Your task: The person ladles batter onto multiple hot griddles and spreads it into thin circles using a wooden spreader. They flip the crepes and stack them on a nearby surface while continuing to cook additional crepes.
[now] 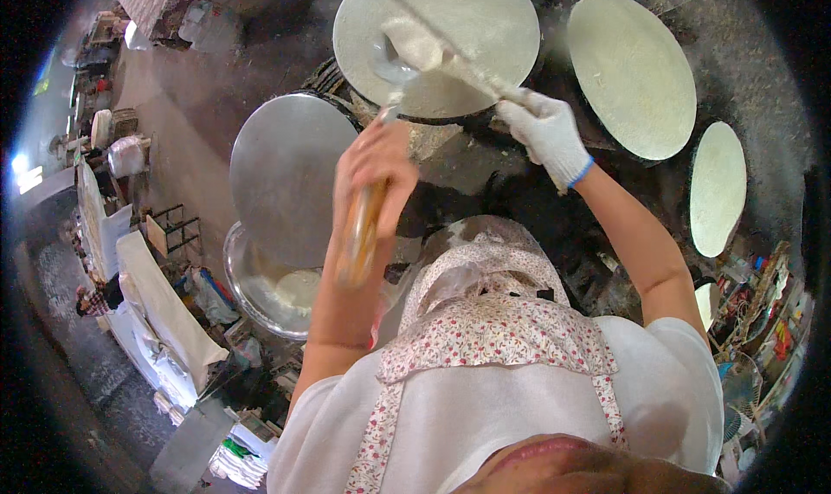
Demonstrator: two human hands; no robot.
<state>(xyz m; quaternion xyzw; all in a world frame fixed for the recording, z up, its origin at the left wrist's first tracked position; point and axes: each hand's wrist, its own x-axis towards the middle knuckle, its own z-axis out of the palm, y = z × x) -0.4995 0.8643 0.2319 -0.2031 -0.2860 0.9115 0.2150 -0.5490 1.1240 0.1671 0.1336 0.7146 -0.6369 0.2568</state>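
Note:
A wide round griddle (357, 26) coated with a thin pale layer lies in front of me. On it a mound of white batter (414, 42) sits against a long thin spreader (474, 77). My right hand (544, 132), in a white knitted glove with a blue cuff, grips the spreader's near end. Closed around a wooden-handled ladle (359, 238) is my bare left hand (378, 163), blurred by motion. The ladle's metal neck points toward the griddle, and its bowl, smeared, seems to be beside the batter.
Left of my left hand is a smooth grey metal disc (290, 174), partly over a metal basin (238, 273) with whitish batter. Two more round griddles, a large one (630, 74) and another (718, 191), hold pale sheets at right. Cloth-covered tables (164, 303) stand far left.

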